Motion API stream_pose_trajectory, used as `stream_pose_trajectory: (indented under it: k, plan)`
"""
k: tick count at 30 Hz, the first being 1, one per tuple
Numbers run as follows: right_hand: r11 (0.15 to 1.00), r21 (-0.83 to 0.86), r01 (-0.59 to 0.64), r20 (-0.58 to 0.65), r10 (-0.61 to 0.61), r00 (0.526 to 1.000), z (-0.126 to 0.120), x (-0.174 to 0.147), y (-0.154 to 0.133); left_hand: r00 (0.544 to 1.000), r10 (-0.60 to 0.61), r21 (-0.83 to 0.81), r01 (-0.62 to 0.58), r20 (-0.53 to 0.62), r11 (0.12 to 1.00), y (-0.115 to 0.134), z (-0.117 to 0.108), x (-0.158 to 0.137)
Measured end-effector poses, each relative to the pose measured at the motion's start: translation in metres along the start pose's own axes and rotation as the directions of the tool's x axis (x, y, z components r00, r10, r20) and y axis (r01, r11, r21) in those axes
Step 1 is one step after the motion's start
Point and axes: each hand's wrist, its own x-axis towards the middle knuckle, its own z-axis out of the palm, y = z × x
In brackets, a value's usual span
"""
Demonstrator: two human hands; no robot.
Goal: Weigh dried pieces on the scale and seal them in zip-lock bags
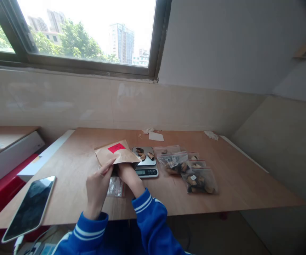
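- Brown kraft-paper bag with a red rectangular label (125, 155): we have it raised above the wooden tabletop (238, 177), tilted, its near edge toward us and its far right corner over the edge of the scale.
- Our left hand (97, 187) pinches that near edge between thumb and fingertips.
- Our right hand (127, 173) goes under the same edge, apparently into the mouth; its fingers are hidden, so we cannot tell whether they are spread or closed on anything.
- We judge the step in hand to be reaching inside the bag; the next move calls for a firm left pinch and a clear path for the right hand, without knocking the flat white scale with a silver plate (149, 162).
- Smooth and slightly puffed, the paper bag shows light creases, and its label carries dark marks too small to read.
- Dark-edged, tan dried pieces (151, 156) lie loose on the plate, just beyond the bag; to the right, clear zip bags of similar pieces (199, 180) overlap on the tabletop.
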Motion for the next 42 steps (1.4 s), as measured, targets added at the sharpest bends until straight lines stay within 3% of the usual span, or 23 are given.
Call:
stream_pose_trajectory:
  k: [6,10,14,18,22,26,29,35,42]
  plan:
    - [0.999,0.019,-0.033,-0.008,0.034,0.999,-0.040,-0.034,-0.014,0.999,-0.024,0.040,0.022,0.038,0.999,0.001,-0.002,0.008]
    - [0.999,0.013,0.051,-0.144,-0.049,0.988,-0.050,-0.044,-0.015,1.000,0.000,0.050,-0.001,0.023,0.999,0.004,-0.003,0.015]
    - [0.967,0.222,0.126,-0.297,-0.056,0.953,-0.065,-0.058,-0.015,1.000,0.017,0.091,-0.016,-0.002,0.996,0.008,-0.004,0.023]
    - [0.862,0.501,0.073,-0.385,0.147,0.911,-0.085,-0.076,0.006,0.999,0.022,0.114,-0.018,-0.028,0.993,0.009,-0.007,0.034]
    - [0.784,0.619,-0.059,-0.382,0.365,0.849,-0.095,-0.082,0.058,0.998,0.027,0.067,-0.023,-0.050,0.997,0.007,-0.010,0.044]
    - [0.804,0.569,-0.175,-0.313,0.409,0.857,-0.093,-0.070,0.107,0.999,0.004,0.033,-0.003,-0.040,0.999,0.006,-0.011,0.048]
    - [0.850,0.459,-0.259,-0.285,0.417,0.863,-0.090,-0.061,0.126,0.999,-0.034,0.027,0.035,-0.028,0.999,0.006,-0.012,0.048]
    - [0.927,0.309,-0.215,-0.330,0.316,0.890,-0.090,-0.059,0.133,0.999,-0.045,0.017,0.046,-0.031,0.999,0.005,-0.013,0.049]
    - [0.949,0.246,-0.196,-0.404,0.284,0.869,-0.091,-0.056,0.136,0.999,-0.007,0.022,0.008,-0.046,1.000,0.001,-0.010,0.048]
